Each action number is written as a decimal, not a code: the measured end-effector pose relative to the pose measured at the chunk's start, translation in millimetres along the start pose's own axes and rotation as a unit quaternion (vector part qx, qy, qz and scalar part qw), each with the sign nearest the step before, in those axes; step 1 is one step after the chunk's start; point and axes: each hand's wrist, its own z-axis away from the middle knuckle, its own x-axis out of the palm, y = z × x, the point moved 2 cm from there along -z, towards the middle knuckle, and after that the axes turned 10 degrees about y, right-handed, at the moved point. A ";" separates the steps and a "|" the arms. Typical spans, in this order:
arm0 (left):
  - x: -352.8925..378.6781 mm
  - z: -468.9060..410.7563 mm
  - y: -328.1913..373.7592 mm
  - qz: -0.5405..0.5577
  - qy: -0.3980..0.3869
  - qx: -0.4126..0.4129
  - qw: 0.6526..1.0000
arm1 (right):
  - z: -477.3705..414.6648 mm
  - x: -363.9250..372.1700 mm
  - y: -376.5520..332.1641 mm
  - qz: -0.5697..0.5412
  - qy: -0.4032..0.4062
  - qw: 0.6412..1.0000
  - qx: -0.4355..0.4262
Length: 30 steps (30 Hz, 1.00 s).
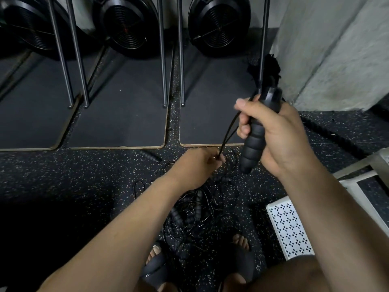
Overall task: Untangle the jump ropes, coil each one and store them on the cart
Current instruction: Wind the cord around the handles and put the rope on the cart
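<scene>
While right hand (280, 133) grips a handle (252, 142), left hand (197, 165) pinches cord (228, 133), fingers hidden.

Three black fan wheels (128, 26) are standing at the back, behind thin steel legs (162, 60) that are resting on dark mats (117, 114). The mats are lying side by side on a speckled floor (63, 175). A concrete wall (336, 49) is rising at the right, with a thick rope (328, 131) lying along its foot.

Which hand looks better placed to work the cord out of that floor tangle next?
Probably the left hand: it pinches the cord just above the tangle. The right hand is higher up, busy gripping the handle.
</scene>
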 end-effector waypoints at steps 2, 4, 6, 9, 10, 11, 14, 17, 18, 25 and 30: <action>-1.8 -0.3 0.5 -0.003 0.002 -0.003 1.000 | -2.0 -2.2 -0.5 -0.021 0.006 1.000 0.007; -3.8 -1.1 1.0 -0.013 0.003 0.002 1.000 | -5.0 -4.7 0.2 -0.029 0.005 0.999 0.013; -4.7 -2.2 -0.6 -0.026 0.003 0.016 1.000 | -8.7 -7.3 2.3 -0.023 0.004 1.000 0.017; -6.8 -3.5 -4.6 -0.038 0.021 0.032 0.999 | -15.9 -12.3 14.4 0.045 0.023 0.998 0.041; -8.6 -4.8 -5.2 -0.037 0.035 0.033 0.998 | -17.3 -13.9 20.8 0.083 0.029 0.994 0.058; -10.9 -6.6 -5.5 -0.038 0.055 0.037 0.997 | -18.6 -15.5 28.5 0.129 0.030 0.988 0.074; -21.3 -10.5 -3.8 -0.012 0.130 0.054 0.990 | -20.2 -18.9 49.5 0.279 -0.009 0.955 0.103; -35.9 -8.2 7.7 0.086 0.183 0.050 0.978 | -20.8 -16.5 62.7 0.360 -0.046 0.925 0.114; -40.5 -6.9 13.5 0.131 0.189 0.041 0.972 | -21.2 -14.0 65.7 0.371 -0.052 0.920 0.114; -59.7 -5.2 23.0 0.290 0.214 0.028 0.932 | -15.2 -2.5 68.0 0.409 -0.089 0.904 0.091; -59.7 -7.1 14.4 0.324 0.232 -0.024 0.917 | -12.3 2.1 62.1 0.411 -0.084 0.905 0.070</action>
